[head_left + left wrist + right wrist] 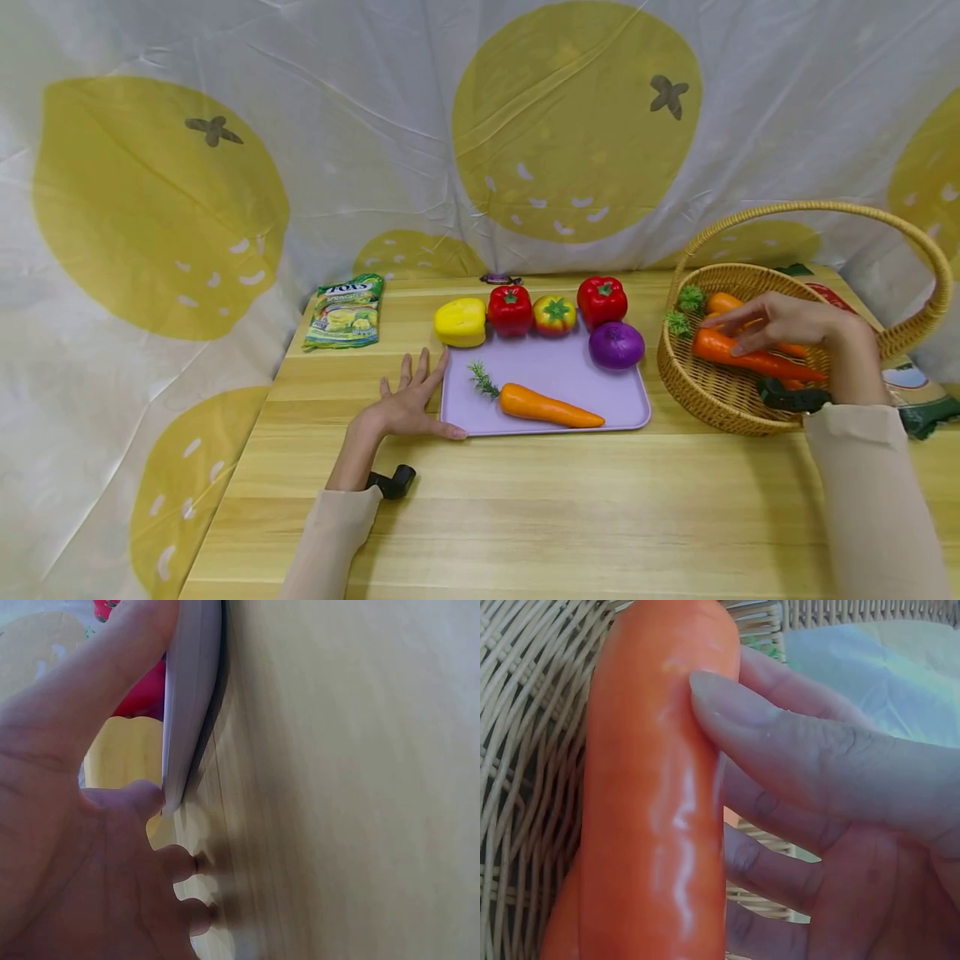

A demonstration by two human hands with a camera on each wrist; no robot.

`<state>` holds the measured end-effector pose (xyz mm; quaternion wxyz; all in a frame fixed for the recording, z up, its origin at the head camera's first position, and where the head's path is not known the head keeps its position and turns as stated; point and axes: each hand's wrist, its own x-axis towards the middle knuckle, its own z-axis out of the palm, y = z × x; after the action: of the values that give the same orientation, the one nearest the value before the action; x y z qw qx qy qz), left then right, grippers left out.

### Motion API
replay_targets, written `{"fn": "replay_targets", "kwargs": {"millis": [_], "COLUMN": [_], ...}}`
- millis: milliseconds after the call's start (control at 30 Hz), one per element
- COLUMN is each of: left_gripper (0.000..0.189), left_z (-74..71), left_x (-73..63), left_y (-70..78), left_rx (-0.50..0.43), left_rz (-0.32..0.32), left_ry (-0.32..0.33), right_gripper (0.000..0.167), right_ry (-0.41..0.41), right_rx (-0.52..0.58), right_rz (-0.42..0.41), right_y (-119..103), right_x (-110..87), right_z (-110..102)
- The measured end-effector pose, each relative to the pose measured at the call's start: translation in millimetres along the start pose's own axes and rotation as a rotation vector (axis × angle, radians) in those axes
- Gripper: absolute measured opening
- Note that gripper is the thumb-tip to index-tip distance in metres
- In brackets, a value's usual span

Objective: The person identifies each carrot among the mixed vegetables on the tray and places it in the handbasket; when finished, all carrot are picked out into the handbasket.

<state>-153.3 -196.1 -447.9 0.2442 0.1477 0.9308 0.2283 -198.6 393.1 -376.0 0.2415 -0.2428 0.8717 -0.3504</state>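
Inside the wicker basket [705, 400], my right hand [798, 321] pinches an orange carrot [750, 358] between thumb and fingers near its thick end. The right wrist view has the thumb [772, 727] pressed on the smooth side of this carrot. Another carrot [723, 302] with a green top lies behind it, partly covered by the hand. My left hand [405, 408] is spread at the left edge of a lilac tray [551, 367], thumb and forefinger touching the rim. On that tray lies a carrot [547, 407] with a leafy green top.
Along the tray's back are a yellow pepper [461, 322], two red peppers [510, 311], a red-and-yellow fruit [555, 316] and a purple onion [617, 346]. A green candy bag [345, 312] lies back left. The basket's tall handle [817, 207] arches over the right arm. Packets lie beyond the basket.
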Motion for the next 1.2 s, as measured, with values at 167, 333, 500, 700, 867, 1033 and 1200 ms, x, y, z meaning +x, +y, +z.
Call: {"fn": "replay_targets", "kwargs": {"millis": [167,333,500,700,867,1033,1200], "left_gripper": [0.141,0.140,0.141,0.135,0.133,0.133,0.134], "left_z": [-2.1,-4.2,-4.1,-10.8,-10.8,-10.9,-11.3], "left_x": [-0.8,-3.7,-4.8,-9.8,-10.2,-10.1,-10.4], "left_y": [1.6,3.9,5.4,16.8,18.0,18.2,18.1], "left_rx": [-0.014,-0.027,-0.012,0.033,0.050,0.045,0.047], "left_rz": [0.000,0.011,0.005,-0.031,-0.040,-0.036,-0.037], "left_ry": [-0.012,-0.014,-0.006,-0.040,-0.035,-0.035,-0.035], "right_gripper": [0.045,0.049,0.049,0.053,0.055,0.056,0.058], "right_ry": [-0.019,-0.045,0.000,0.006,0.008,0.027,0.041], "right_rx": [0.012,0.000,-0.024,-0.021,-0.027,-0.024,0.020], "right_rz": [0.050,0.114,0.116,0.125,0.142,0.151,0.162], "right_y": [-5,-6,-3,-2,-2,-1,0], "right_x": [5.5,12.1,10.7,8.6,8.8,7.3,7.3], "right_z": [5,12,13,12,11,11,11]}}
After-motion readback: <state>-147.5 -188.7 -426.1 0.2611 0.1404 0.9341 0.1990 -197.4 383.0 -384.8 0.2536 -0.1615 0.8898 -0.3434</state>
